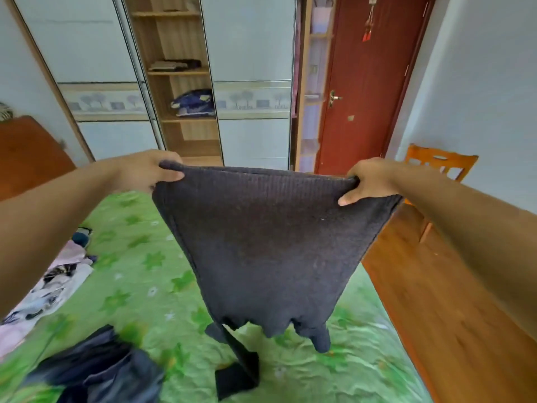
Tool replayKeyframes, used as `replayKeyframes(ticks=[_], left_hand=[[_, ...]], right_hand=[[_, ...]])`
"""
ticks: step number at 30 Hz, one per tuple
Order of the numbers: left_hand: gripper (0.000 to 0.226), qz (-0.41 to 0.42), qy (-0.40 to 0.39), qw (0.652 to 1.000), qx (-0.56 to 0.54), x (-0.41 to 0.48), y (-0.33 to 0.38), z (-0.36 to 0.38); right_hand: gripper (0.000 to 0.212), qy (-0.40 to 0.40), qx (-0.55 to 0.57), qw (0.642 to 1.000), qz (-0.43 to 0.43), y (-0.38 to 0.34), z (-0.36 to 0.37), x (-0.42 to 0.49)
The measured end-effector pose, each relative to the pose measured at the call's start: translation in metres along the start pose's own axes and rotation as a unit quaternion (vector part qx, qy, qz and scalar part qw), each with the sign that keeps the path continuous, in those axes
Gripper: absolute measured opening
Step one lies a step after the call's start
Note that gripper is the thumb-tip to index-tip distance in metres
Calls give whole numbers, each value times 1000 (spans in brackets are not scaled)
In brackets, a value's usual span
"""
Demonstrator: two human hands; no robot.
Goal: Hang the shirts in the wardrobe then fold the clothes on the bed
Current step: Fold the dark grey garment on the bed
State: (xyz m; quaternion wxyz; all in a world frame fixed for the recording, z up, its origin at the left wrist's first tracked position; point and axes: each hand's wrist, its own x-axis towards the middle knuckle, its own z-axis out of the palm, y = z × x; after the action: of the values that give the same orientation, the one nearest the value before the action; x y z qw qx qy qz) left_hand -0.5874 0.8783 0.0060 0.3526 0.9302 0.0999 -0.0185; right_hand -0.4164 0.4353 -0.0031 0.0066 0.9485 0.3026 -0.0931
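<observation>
A dark grey knitted garment (267, 242) hangs stretched in the air above the green flowered bed (139, 263). My left hand (151, 171) grips its upper left corner. My right hand (369, 181) grips its upper right corner. The garment's lower end, with a dark sleeve or strap, trails down onto the bedspread. The wardrobe (180, 82) stands across the room, one sliding door drawn aside over wooden shelves with folded clothes.
A dark blue-black garment (98, 370) lies crumpled on the bed at the lower left. A pale pink patterned cloth (55, 283) lies at the bed's left edge. A wooden chair (438, 167) stands by the right wall, near the red door (366, 82). Wooden floor runs along the right.
</observation>
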Motion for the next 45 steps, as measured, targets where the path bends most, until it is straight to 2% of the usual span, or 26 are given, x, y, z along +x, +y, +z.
replayKeyframes(ticks=[2, 6, 9, 11, 13, 15, 17, 19, 22, 26, 28, 30, 33, 37, 41, 45], left_hand=[[7, -30, -47, 998, 41, 1, -25, 19], [12, -125, -171, 967, 138, 7, -70, 64], [13, -216, -237, 937, 141, 11, -96, 95], [12, -241, -240, 930, 136, 17, -109, 112], [12, -218, -206, 942, 148, 30, -118, 123], [13, -172, -141, 956, 190, 46, -120, 127], [12, -142, -51, 968, 201, 66, -117, 125], [10, -137, 42, 979, 144, 92, -108, 110], [15, -129, 154, 979, 32, 126, -73, 59], [16, -45, 282, 958, 20, 151, -4, -40], [14, -2, 328, 944, 17, 152, 29, -87], [14, 31, 361, 932, 22, 146, 56, -121], [15, 64, 387, 919, 42, 128, 79, -143], [14, 75, 370, 925, 45, 99, 74, -123], [14, 51, 294, 951, 81, 76, 30, -57], [10, 11, 187, 976, 110, 49, -38, 44]], right_hand=[[33, -90, 29, 995, 18, 2, 33, 7], [28, -236, -37, 969, 61, 1, 98, 15], [38, -295, -63, 952, 55, 2, 139, 22], [39, -303, -64, 949, 59, 4, 159, 31], [31, -265, -46, 961, 68, 6, 172, 46], [20, -193, -15, 978, 76, 9, 177, 65], [26, -120, -13, 989, 83, 10, 171, 85], [29, -54, -23, 995, 86, 12, 148, 111], [26, 25, -19, 996, 83, 10, 81, 143], [25, 177, -37, 979, 94, 6, -45, 164], [27, 251, -47, 961, 104, 4, -106, 161], [19, 306, -54, 944, 108, 1, -151, 151], [22, 356, -69, 926, 109, -3, -184, 133], [25, 361, -86, 924, 94, -10, -165, 112], [19, 290, -76, 952, 67, -20, -90, 97], [14, 162, -81, 983, 36, -32, 21, 87]])
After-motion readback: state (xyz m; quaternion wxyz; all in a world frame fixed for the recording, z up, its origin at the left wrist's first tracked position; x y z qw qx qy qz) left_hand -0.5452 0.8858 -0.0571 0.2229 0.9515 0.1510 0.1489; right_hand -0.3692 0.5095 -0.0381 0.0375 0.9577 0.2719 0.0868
